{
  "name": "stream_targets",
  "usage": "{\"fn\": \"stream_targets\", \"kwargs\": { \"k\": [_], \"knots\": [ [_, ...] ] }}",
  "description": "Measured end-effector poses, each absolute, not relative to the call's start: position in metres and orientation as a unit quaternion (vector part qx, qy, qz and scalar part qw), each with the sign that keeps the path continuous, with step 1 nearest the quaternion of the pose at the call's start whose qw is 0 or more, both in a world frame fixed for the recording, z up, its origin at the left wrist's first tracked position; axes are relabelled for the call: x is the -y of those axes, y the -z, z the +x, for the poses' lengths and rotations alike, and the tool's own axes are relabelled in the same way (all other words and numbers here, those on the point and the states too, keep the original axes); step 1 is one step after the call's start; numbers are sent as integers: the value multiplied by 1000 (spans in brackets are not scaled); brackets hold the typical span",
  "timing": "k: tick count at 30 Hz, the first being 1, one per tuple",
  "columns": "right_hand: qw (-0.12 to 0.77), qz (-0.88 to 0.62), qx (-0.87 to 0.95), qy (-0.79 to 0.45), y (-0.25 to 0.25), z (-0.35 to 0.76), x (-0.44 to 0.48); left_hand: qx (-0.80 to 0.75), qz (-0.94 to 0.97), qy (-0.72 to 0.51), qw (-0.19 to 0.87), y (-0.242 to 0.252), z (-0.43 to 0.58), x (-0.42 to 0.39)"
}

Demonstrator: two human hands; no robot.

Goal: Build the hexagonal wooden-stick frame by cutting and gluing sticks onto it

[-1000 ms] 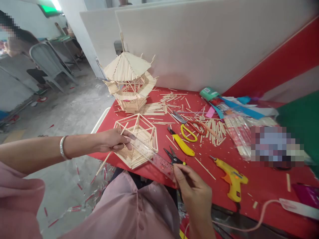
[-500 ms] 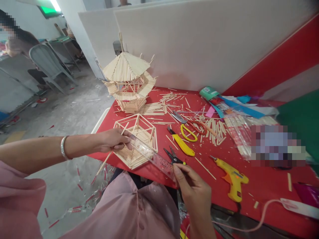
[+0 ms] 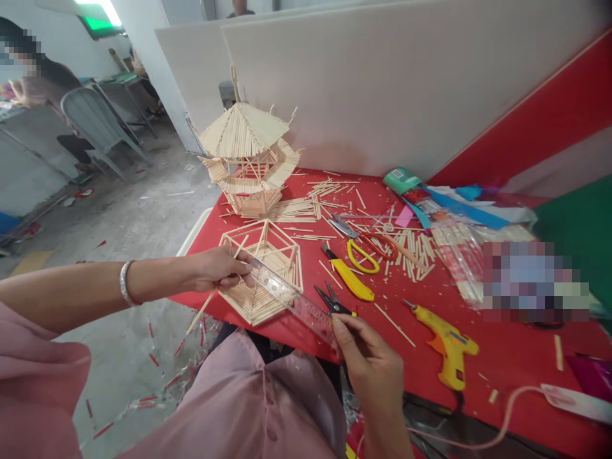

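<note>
A clear plastic ruler (image 3: pixel 277 284) slants between my two hands. My left hand (image 3: pixel 222 268) is closed on its far end and also pinches a thin wooden stick (image 3: pixel 203 311), which crosses under the fingers. At the near end, the thumb and fingers of my right hand (image 3: pixel 370 357) are closed on the ruler. Partly hidden under the ruler, a hexagonal stick frame (image 3: pixel 253 315) lies on the red table. Behind it stands a pagoda-like model (image 3: pixel 245 134) built of the same sticks. Black-handled pliers or cutters (image 3: pixel 329 299) lie just beyond my right fingertips.
A yellow-handled cutter (image 3: pixel 351 277), scissors (image 3: pixel 361 255) and a yellow glue gun (image 3: pixel 447 344) lie to the right on the red table (image 3: pixel 382 331). Loose sticks (image 3: pixel 414 252) and packs of sticks (image 3: pixel 459 261) spread behind. A white board (image 3: pixel 363 89) stands at the back. A person sits far left.
The hands, ruler and stick keep nearly the same pose. The view has shifted very slightly.
</note>
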State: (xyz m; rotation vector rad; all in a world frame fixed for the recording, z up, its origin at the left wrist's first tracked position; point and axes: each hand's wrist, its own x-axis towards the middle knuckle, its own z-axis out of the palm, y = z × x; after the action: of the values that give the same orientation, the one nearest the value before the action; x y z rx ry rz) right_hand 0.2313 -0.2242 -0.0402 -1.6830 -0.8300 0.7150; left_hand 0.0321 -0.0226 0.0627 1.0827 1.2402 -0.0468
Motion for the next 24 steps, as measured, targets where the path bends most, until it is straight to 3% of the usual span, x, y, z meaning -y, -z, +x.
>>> {"fn": "stream_targets", "kwargs": {
  "k": [24],
  "knots": [
    [563,-685,334,-319,49,230,223,-552,487,22,676,-64,33,24]
  ]
}}
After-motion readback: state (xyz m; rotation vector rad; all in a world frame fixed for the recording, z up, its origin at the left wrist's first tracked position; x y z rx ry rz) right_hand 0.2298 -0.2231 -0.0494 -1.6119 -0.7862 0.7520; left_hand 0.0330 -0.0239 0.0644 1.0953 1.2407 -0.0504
